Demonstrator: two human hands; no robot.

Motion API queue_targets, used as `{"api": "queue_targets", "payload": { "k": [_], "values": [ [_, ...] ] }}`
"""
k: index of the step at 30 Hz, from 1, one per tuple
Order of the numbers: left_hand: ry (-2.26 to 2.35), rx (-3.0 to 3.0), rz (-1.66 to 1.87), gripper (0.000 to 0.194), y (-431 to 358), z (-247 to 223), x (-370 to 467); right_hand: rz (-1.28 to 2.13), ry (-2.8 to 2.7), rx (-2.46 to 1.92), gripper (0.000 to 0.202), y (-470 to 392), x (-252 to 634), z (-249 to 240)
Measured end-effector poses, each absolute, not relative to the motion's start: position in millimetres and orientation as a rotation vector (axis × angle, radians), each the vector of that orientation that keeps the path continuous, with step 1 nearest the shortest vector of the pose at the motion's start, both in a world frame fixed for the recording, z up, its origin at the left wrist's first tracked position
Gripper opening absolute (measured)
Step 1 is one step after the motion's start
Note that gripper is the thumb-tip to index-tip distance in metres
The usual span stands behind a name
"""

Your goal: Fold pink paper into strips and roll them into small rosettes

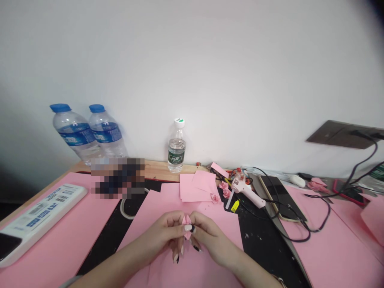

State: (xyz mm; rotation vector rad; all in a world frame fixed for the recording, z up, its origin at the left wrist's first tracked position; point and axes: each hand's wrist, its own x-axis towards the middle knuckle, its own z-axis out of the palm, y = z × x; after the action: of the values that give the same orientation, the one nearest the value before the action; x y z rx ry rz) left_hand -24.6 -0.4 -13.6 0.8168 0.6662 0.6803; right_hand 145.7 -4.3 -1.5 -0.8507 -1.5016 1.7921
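Between my two hands is a small folded piece of pink paper point(187, 221), pointed at its top and bottom. My left hand point(168, 231) pinches it from the left, and my right hand point(207, 232) grips it from the right. Both thumbs press on its front, tips almost touching; the fingers behind it are partly hidden. Large pink paper sheets point(144, 224) lie under my hands. Just beyond are pink paper squares point(195, 191) and several small folded paper roses point(226, 193).
A pink glue gun point(247, 194) with a black cable lies back right, beside a phone point(283, 196). A small water bottle point(177, 150) and two large bottles point(105, 134) stand along the wall. At left lies a long white box point(45, 220); a tape roll point(123, 208) is nearer.
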Motion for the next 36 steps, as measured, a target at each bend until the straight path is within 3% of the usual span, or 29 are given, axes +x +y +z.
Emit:
{"api": "queue_targets", "payload": {
  "k": [8, 16, 25, 36],
  "values": [
    [0.693, 0.817, 0.752, 0.036, -4, -19, -21, 1.772, -1.492, -0.82, 0.033, -5, 146, -8],
    [0.818, 1.011, 0.821, 0.044, -8, -24, -18, 1.722, -1.598, -0.916, 0.014, -7, 148, -6],
    [0.819, 1.091, 0.79, 0.045, -12, -19, -17, 1.715, -1.627, -0.728, 0.036, -8, 139, 5],
    [0.945, 1.21, 0.759, 0.048, -14, -17, -20, 1.871, -1.593, -0.651, 0.04, -5, 136, 10]
  ]
}}
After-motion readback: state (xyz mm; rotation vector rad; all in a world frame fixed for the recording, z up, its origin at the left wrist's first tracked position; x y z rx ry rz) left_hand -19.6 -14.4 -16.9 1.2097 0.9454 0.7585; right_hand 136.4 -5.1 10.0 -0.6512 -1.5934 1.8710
